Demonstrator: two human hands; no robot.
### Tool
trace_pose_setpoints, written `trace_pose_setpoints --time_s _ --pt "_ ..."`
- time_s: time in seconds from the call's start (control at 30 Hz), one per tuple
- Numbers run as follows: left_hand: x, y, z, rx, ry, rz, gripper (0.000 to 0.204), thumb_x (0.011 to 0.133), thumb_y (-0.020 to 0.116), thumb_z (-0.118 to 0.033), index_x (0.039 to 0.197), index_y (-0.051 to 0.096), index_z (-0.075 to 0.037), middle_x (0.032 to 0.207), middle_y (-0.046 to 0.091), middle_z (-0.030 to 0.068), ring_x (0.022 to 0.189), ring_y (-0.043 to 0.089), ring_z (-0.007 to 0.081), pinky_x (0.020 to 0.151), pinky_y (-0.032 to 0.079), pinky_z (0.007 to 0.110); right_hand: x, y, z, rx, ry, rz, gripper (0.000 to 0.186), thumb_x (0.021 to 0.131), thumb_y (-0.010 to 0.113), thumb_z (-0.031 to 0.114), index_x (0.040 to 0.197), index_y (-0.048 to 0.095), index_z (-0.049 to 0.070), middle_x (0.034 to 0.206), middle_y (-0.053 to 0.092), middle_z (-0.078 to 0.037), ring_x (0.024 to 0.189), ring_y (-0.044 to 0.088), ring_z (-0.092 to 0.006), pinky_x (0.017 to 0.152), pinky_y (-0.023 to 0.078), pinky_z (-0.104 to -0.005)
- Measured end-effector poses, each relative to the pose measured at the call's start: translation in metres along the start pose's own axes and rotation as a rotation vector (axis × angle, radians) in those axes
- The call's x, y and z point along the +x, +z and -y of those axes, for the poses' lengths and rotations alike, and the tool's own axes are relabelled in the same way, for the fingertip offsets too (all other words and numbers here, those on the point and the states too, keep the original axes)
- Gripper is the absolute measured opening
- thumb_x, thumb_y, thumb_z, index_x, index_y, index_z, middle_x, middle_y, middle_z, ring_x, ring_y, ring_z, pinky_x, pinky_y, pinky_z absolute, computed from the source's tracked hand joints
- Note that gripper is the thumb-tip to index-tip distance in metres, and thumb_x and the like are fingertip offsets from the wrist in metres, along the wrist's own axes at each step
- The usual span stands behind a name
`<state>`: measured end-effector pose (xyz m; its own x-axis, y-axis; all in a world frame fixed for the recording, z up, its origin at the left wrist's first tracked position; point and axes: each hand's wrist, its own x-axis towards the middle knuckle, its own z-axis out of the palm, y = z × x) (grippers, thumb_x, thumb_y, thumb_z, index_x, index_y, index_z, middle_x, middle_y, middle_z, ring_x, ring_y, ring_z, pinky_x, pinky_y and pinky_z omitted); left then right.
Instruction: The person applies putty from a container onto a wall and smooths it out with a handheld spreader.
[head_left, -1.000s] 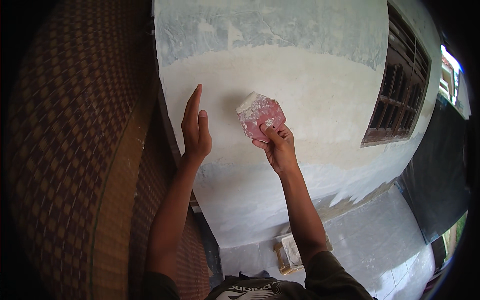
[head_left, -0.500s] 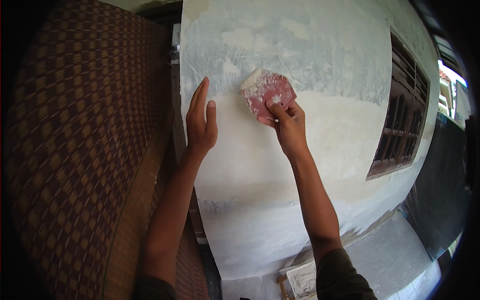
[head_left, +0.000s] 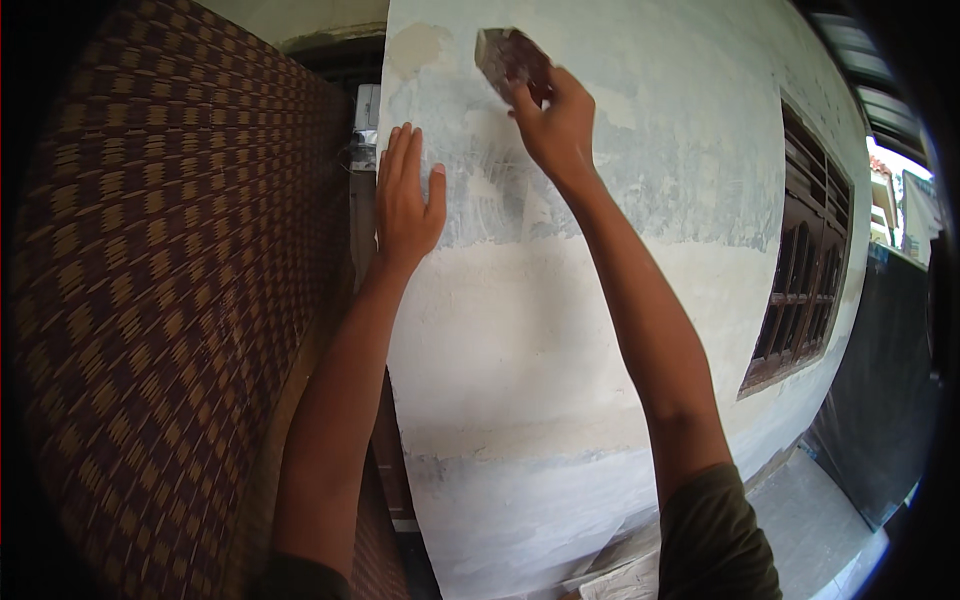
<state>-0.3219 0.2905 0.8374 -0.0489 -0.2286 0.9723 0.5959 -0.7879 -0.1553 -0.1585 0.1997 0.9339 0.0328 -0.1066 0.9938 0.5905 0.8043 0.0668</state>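
Observation:
My right hand (head_left: 556, 122) is raised high and grips a dark red, flat putty scraper (head_left: 514, 68) smeared with pale filler. The scraper is slightly blurred and tilted close to the upper wall; whether its edge touches the surface I cannot tell. Patchy grey and cream filler covers the wall (head_left: 520, 350), with a grey band above a smoother cream one. Farther left, my left hand (head_left: 408, 200) lies against the wall near its left edge, fingers stretched upward and thumb apart, with nothing in it.
A brown woven screen (head_left: 180, 280) runs along the left side. On the right, a dark wooden window (head_left: 808, 250) is set in the wall, with a black sheet (head_left: 865, 390) beyond it. A whitish tray or board (head_left: 625, 578) sits low, partly behind my right arm.
My right hand has moved up the wall with the scraper, whose face has turned and now looks darker. My left hand has shifted a little higher, its fingers more spread. The view has tilted upward.

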Motion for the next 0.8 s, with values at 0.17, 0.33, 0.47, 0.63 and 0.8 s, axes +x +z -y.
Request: trace_pose_setpoints --time_s 0.17,0.33,0.47,0.63,0.8 --pt "-0.006 0.007 -0.002 0.271 0.049 0.080 0.054 0.094 0.048 -0.018 0.142 0.039 0.007 0.153 0.032 0.0215 0.147 0.023 0.0325 0.119 0.016 0.048 0.049 0.036 -0.015 -0.471 -0.563 -0.065 0.014 0.083 0.061 0.006 0.093 0.069 0.000 0.087 0.058 -0.013 0.084 0.060 -0.0311 0.073 0.051 -0.0417" --pt "-0.008 0.006 0.001 0.227 0.040 0.069 0.054 0.093 0.048 -0.016 0.140 0.040 0.007 0.153 0.033 0.0203 0.147 0.023 0.0310 0.118 0.014 0.053 0.060 0.066 -0.020 -0.727 -0.652 0.074 0.015 0.085 0.057 0.008 0.095 0.068 0.003 0.097 0.060 -0.010 0.092 0.059 -0.0309 0.074 0.054 -0.0421" --pt "-0.009 0.009 0.001 0.280 0.028 0.047 0.053 0.092 0.048 -0.016 0.139 0.041 0.008 0.152 0.034 0.0209 0.146 0.025 0.0327 0.117 0.013 0.058 0.056 0.072 -0.030 -0.767 -0.674 0.151 0.014 0.084 0.057 0.008 0.092 0.068 0.004 0.096 0.061 -0.010 0.095 0.060 -0.0301 0.073 0.055 -0.0418" --pt "-0.013 0.011 0.007 0.312 -0.065 -0.099 0.051 0.093 0.047 -0.014 0.139 0.042 0.008 0.150 0.037 0.0222 0.144 0.027 0.0364 0.116 0.014 0.059 0.010 0.057 -0.026 -0.652 -0.598 0.273 0.009 0.084 0.057 0.007 0.085 0.065 0.003 0.091 0.062 -0.012 0.088 0.062 -0.0308 0.073 0.054 -0.0430" --pt "-0.014 0.010 0.010 0.293 -0.069 -0.104 0.051 0.093 0.046 -0.014 0.138 0.042 0.009 0.150 0.036 0.0230 0.144 0.027 0.0361 0.116 0.019 0.056 0.022 0.052 -0.012 -0.587 -0.635 0.226 0.010 0.083 0.058 0.007 0.087 0.066 0.002 0.086 0.063 -0.013 0.085 0.063 -0.0316 0.074 0.054 -0.0426"
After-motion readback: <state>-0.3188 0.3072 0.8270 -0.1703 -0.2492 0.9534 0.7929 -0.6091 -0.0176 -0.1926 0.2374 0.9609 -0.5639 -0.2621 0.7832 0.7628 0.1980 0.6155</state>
